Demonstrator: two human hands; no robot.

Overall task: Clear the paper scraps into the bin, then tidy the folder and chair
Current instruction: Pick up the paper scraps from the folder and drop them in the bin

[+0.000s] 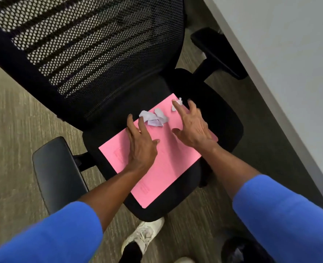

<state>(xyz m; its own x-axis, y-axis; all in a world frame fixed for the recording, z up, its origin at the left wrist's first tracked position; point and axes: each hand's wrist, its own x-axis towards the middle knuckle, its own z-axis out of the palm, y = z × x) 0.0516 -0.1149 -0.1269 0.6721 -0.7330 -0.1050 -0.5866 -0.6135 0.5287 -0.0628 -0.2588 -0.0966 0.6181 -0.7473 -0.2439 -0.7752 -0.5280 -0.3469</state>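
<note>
Carpeted office, black mesh chair (210, 103) | crumpled white paper scraps (154, 118) at far corner of flat pink card folder (162, 162) | left hand (140, 147), right hand (192, 128) splayed, empty | best cup scraps together, avoid flicking any off.

Black office chair seat (223, 118): one pink folder (168, 168) lying flat and askew; crumpled white paper scraps (154, 118) on the folder's far end.

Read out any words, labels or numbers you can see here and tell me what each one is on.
Flat pink paper folder: faint darker pink printed marks near its left edge and lower corner, too blurred to read.
Black mesh-backed office chair: no text visible.
Crumpled white paper scraps: no legible writing.
</note>
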